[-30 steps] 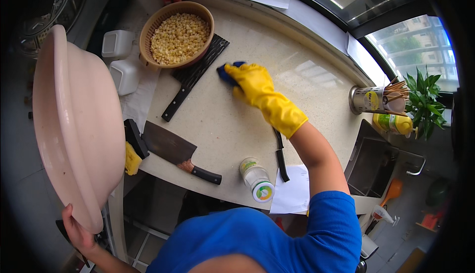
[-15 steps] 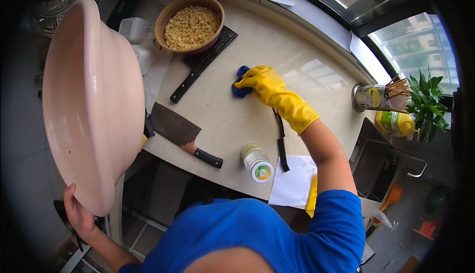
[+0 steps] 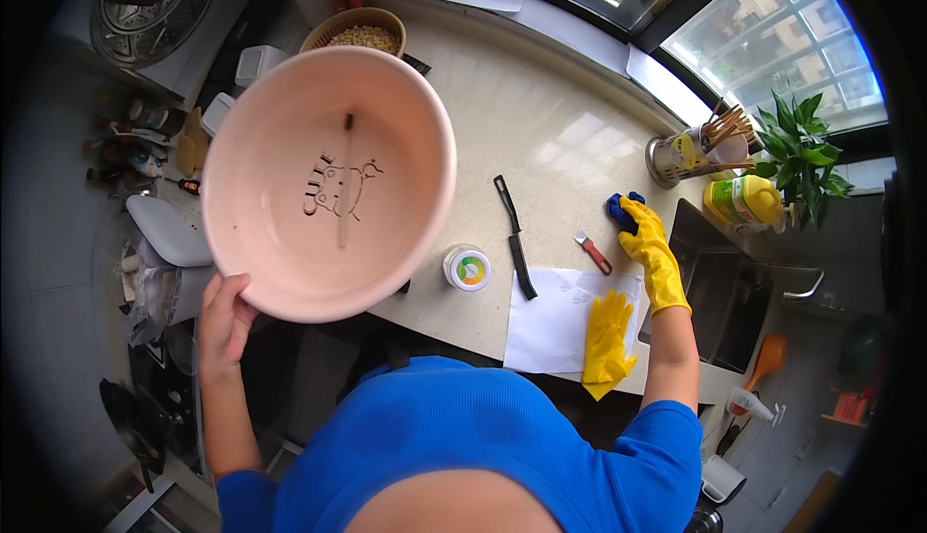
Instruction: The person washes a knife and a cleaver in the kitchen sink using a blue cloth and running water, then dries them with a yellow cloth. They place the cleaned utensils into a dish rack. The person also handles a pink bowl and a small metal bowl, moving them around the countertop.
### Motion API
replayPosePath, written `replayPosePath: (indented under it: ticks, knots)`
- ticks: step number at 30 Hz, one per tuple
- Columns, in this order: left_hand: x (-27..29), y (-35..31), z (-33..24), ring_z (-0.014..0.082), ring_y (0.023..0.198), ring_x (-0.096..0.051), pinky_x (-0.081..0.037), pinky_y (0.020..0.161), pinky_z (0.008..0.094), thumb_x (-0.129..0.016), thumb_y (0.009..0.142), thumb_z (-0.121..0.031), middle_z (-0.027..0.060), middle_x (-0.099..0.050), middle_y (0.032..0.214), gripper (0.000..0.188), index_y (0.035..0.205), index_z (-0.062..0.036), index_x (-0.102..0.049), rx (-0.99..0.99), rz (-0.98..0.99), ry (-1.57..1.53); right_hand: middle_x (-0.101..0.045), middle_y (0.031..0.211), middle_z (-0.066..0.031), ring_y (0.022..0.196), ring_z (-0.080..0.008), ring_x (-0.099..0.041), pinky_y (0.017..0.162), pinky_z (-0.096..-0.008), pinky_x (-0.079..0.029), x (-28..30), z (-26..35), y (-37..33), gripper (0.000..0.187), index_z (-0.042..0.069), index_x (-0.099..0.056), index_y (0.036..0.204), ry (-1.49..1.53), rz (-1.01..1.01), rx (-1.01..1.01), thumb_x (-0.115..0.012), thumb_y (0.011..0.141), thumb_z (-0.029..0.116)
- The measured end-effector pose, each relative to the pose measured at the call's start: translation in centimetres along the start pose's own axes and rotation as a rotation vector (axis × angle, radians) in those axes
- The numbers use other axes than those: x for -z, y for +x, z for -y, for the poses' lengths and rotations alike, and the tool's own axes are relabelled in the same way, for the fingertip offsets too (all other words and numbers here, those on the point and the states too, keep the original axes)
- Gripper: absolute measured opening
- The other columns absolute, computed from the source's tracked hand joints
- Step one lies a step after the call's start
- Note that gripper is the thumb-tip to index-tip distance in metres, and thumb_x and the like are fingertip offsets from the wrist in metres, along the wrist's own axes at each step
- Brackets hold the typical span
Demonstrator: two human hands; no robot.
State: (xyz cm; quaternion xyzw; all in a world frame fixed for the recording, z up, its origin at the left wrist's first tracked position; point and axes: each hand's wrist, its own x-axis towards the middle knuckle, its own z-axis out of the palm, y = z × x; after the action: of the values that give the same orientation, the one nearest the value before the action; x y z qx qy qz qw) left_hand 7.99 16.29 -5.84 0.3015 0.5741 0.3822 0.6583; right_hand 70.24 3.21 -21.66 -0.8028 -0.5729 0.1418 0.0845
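A large pink basin [image 3: 275, 195] with a black cartoon print inside is held up over the counter, tilted toward me. My bare left hand [image 3: 226, 319] grips its lower left rim. In a yellow rubber glove, my right hand [image 3: 649, 243] closes on a crumpled dark blue cloth [image 3: 624, 207] on the counter near the sink. A small red-handled scraper [image 3: 593, 253] lies just left of that hand. Left of the scraper is a narrow black brush [image 3: 515, 238]. The second yellow glove [image 3: 607, 345] lies flat on a white paper sheet [image 3: 543, 330].
A lidded jar [image 3: 468, 268] stands beside the basin. Behind the basin is a basket [image 3: 391, 19] of pale kernels; it hides most of the knives. At right are the sink [image 3: 719, 296], a chopstick holder [image 3: 676, 156], a yellow bottle [image 3: 744, 202] and a plant [image 3: 801, 142].
The basin has swung right and turned its inside toward me, covering the knives. My right hand has moved right with the blue cloth, toward the sink, uncovering the scraper.
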Motion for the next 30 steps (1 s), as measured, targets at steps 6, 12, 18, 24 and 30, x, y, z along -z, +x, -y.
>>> replayPosePath:
  ticks: [6,12,18,24,30]
  knots:
    - [-4.7,4.2,4.8,0.0207,0.099,-0.060,-0.051,0.086,0.0378,-0.052,0.087,-0.009,0.0128,-0.059,0.111,0.036,0.121,0.0028,-0.048,0.055,0.174,0.055,-0.062,0.112,-0.0146,0.101,-0.0258,-0.059,0.090,-0.0324,-0.044,2.5,6.0,-1.1,0.039,0.002,-0.060,0.115,0.536,-0.392,-0.183,-0.063,0.085,0.027]
    - [-9.6,9.4,8.2,0.0217,0.098,-0.059,-0.051,0.086,0.0384,-0.053,0.086,-0.010,0.0131,-0.058,0.108,0.031,0.113,0.0042,-0.049,0.094,0.239,0.036,-0.064,0.103,-0.0095,0.094,-0.0169,-0.061,0.086,-0.0289,-0.047,5.4,17.5,-1.6,0.037,-0.001,-0.062,0.109,1.232,-0.032,-0.210,-0.053,0.094,0.032]
    - [-13.0,11.6,10.4,0.0209,0.094,-0.061,-0.051,0.085,0.0357,-0.054,0.084,-0.009,0.0127,-0.060,0.103,0.029,0.110,0.0040,-0.051,0.175,0.257,-0.052,-0.066,0.095,-0.0114,0.072,-0.0157,-0.064,0.057,-0.0222,-0.047,1.4,20.4,2.1,0.053,0.004,-0.059,0.111,1.494,0.246,-0.499,-0.051,0.091,0.052]
    - [-14.5,12.5,9.1,0.0217,0.092,-0.063,-0.055,0.070,0.0320,-0.056,0.089,-0.020,0.0150,-0.059,0.105,0.033,0.110,0.0044,-0.049,0.244,0.453,0.193,-0.059,0.074,-0.0062,0.052,-0.0108,-0.051,0.045,-0.0211,-0.033,-1.8,17.1,3.8,0.034,-0.001,-0.058,0.101,1.073,0.127,-0.444,-0.061,0.085,0.029]
    - [-9.6,21.9,10.1,0.0329,0.097,-0.057,-0.049,0.079,0.0443,-0.061,0.081,-0.014,0.0191,-0.057,0.101,0.029,0.101,-0.0005,-0.045,-0.932,-0.170,1.330,-0.058,0.073,-0.0072,0.053,-0.0122,-0.049,0.049,-0.0256,-0.039,-2.5,16.1,3.3,0.029,-0.005,-0.057,0.101,1.230,-0.016,-0.525,-0.057,0.081,0.015]
